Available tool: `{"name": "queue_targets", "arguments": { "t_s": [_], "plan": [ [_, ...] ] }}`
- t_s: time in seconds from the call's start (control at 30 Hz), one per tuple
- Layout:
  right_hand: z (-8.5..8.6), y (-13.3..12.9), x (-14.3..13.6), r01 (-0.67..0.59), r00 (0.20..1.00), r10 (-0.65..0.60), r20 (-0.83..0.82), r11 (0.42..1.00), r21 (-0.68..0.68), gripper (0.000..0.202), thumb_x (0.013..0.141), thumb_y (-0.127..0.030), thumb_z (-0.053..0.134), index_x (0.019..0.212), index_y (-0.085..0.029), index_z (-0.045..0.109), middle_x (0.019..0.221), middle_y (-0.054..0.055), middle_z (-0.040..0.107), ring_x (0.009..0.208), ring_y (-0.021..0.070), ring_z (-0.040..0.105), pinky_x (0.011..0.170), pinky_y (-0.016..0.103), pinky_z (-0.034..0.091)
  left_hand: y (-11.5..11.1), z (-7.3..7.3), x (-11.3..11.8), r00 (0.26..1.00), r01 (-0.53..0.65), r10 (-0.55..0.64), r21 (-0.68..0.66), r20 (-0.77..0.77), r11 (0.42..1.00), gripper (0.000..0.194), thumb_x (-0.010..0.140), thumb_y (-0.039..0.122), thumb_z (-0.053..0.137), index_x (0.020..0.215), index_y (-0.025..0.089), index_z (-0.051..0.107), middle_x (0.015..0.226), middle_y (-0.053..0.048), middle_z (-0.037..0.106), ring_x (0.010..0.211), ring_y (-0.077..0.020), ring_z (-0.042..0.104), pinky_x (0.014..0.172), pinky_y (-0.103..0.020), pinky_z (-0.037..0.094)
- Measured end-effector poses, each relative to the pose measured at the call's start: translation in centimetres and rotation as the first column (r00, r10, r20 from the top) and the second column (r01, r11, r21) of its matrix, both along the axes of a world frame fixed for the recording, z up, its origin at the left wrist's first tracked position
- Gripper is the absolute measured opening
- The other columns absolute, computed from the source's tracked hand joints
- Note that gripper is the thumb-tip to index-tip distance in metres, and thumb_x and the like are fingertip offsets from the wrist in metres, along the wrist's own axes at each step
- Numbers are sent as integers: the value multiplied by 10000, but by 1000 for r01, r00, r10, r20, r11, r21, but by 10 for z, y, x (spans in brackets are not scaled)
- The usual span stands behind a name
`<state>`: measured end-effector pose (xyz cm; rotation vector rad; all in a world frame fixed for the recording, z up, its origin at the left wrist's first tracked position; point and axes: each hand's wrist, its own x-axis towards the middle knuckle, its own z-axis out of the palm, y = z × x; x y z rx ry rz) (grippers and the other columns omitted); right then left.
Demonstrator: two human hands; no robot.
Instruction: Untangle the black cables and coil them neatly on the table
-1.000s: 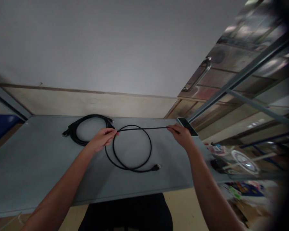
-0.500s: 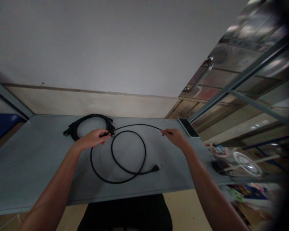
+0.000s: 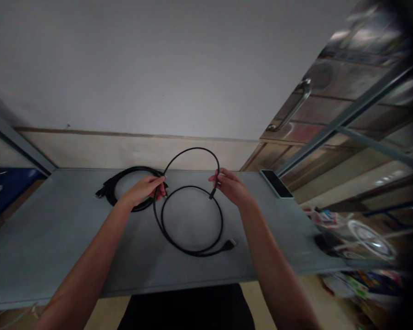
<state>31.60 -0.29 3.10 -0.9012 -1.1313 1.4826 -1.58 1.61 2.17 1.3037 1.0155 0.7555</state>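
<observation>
A single black cable point(image 3: 222, 220) lies in a loop on the grey table, with part of it raised in an arch between my hands. My left hand point(image 3: 147, 189) pinches the cable at the arch's left side. On the other side, my right hand point(image 3: 229, 184) grips it close to one end, whose plug point(image 3: 212, 194) hangs below the fingers. The cable's other plug point(image 3: 230, 244) rests on the table near the front. Behind my left hand lies a coiled bundle of black cables point(image 3: 115, 181), partly hidden by that hand.
A phone-like dark slab point(image 3: 276, 183) lies at the table's back right corner. Grey metal posts point(image 3: 344, 121) rise on the right, near a door handle point(image 3: 298, 105). A clear container point(image 3: 368, 238) and clutter sit at the right. The wall point(image 3: 141, 151) stands behind the table point(image 3: 65, 229).
My right hand has moved left with the cable end, and the stretch between my hands has risen from nearly straight into an arch. The cable's loop on the table has grown rounder.
</observation>
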Motion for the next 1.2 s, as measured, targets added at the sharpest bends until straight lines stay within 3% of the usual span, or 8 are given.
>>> {"name": "queue_targets", "arguments": {
  "t_s": [0.17,0.33,0.5,0.67,0.83,0.93,1.03,1.2],
  "plan": [
    [-17,1,-26,-20,991,15,-134,999,-41,196,745,-288,783,840,-213,630,757,16,689,649,116,599,585,227,472,-9,-27,34,887,-361,335,25,318,932,319,874,458,638,1030,181,623,624,47,562,384,-52,418,365,-179,301],
    [-26,-12,-57,18,986,-16,-165,1000,8,166,747,-258,805,826,-222,664,918,36,734,721,143,667,735,316,565,-26,-39,60,735,-273,386,-277,557,921,399,762,505,766,865,166,581,660,19,619,554,-107,612,510,-210,480],
    [-32,-30,-95,-30,977,48,-209,995,92,169,733,-231,829,765,-242,663,1049,15,732,969,198,696,955,428,540,-37,-36,72,646,-224,383,-316,660,922,402,740,461,807,940,158,635,873,-33,721,782,-146,698,718,-265,562],
    [-34,-32,-95,-138,983,150,-103,984,117,153,756,-362,812,783,-241,721,1061,48,729,1134,236,624,1019,424,479,-33,-34,65,644,-177,344,-305,683,936,312,759,398,797,836,165,605,808,-17,699,791,-152,685,760,-298,567],
    [-29,-20,-66,-45,982,35,-188,998,-51,169,834,-377,704,874,-214,728,632,-11,582,617,137,573,680,316,521,-27,-29,49,696,-25,216,-276,685,961,329,799,444,751,870,193,551,608,54,545,559,-120,596,601,-279,549],
    [-28,-18,-62,-111,980,83,-182,983,-148,281,781,-264,718,1055,-203,702,611,-56,492,472,77,416,473,236,398,-31,-27,45,758,164,60,-279,649,946,298,851,445,709,922,213,535,522,107,381,370,-54,351,396,-181,385],
    [-31,-19,-66,-139,985,117,-125,974,-181,219,817,-350,719,960,-185,696,550,-90,350,396,46,225,368,211,218,-36,-28,45,803,340,-100,-314,588,887,257,891,425,673,978,216,551,500,125,270,347,-30,181,342,-125,189],
    [-37,-11,-59,104,982,-117,-151,990,-92,264,798,-444,756,845,-201,663,529,-104,219,412,54,152,358,210,173,-31,-32,44,808,270,-35,-316,588,910,305,902,465,645,1029,194,590,523,121,229,363,-27,148,349,-127,124]
  ]
}}
